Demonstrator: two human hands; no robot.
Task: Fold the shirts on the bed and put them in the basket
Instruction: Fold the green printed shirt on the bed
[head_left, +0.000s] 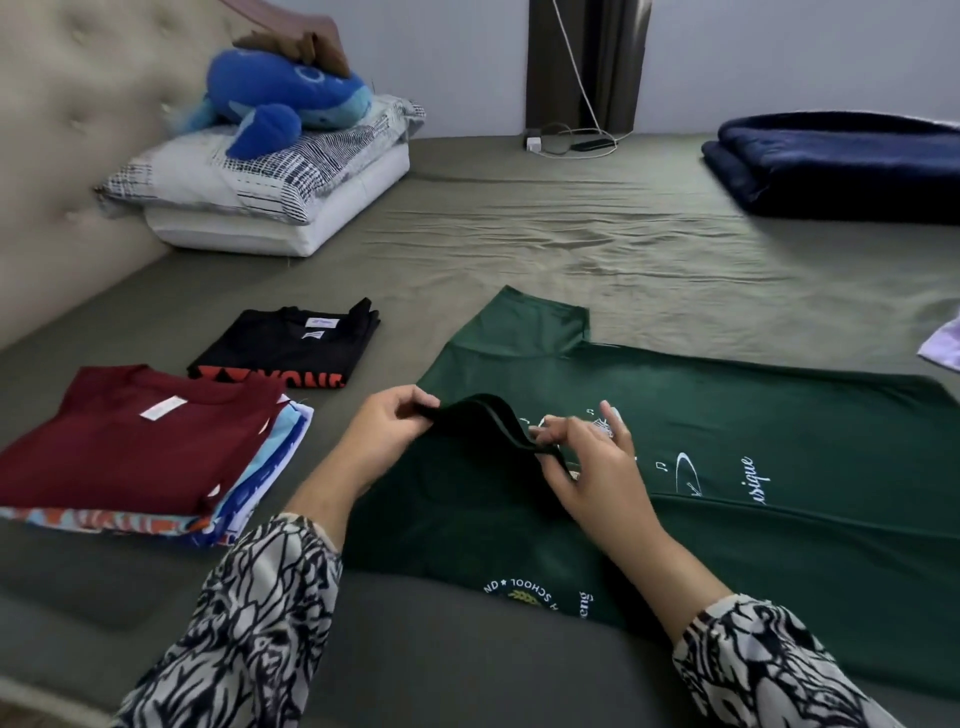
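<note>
A dark green shirt (753, 467) with white print lies spread flat on the bed, its collar toward me. My left hand (387, 434) pinches the left end of the collar band and lifts it. My right hand (587, 467) pinches the collar's right end. To the left sits a stack of folded shirts with a maroon shirt (130, 447) on top. Behind that stack lies a folded black shirt (291, 345) with orange lettering. No basket is in view.
The bed's olive sheet (597, 249) stretches back to the wall. Pillows (270, 187) with a blue plush toy (288, 101) sit by the padded headboard at left. A folded navy blanket (841, 166) lies far right. A charger and cable (566, 143) rest near the wall. A pale cloth (943, 345) pokes in at right.
</note>
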